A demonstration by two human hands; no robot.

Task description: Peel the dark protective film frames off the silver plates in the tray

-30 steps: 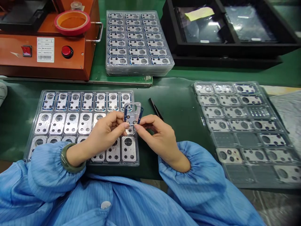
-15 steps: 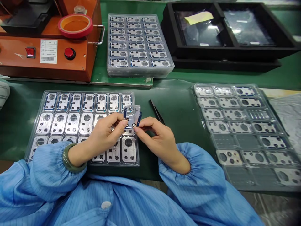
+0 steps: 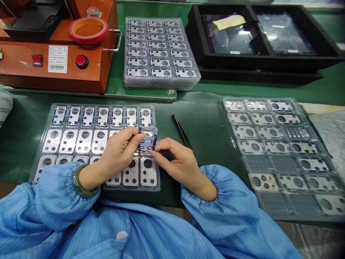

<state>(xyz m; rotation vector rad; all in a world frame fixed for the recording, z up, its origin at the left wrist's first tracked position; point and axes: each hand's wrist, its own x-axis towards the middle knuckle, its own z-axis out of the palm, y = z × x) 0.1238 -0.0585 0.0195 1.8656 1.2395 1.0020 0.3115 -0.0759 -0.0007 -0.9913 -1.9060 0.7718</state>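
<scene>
Between finger and thumb of my left hand [image 3: 122, 147] is a small clear film with dark blue edging and round holes [image 3: 148, 141], gripped at its upper left. My right hand [image 3: 176, 160] is closed in a pinch at the film's lower right corner. Both hands hover over the right part of a clear plastic tray [image 3: 157, 172] of silver metal plates with a large hole and smaller ones. Plates in its back row show blue edges. My left forearm hides part of the front row. Black tweezers [image 3: 181, 131] lie to the right of the tray.
A second tray [image 3: 272, 163] of similar plates, with some bare pockets, lies at right. Behind stand a stack of filled trays [image 3: 161, 84], an orange machine [image 3: 88, 81] bearing a red tape roll [image 3: 101, 36], and a black divided box [image 3: 229, 64].
The film has dropped slightly and turned in my left hand, lying more squarely to the view. My right hand has come a little lower and to the left with it.
</scene>
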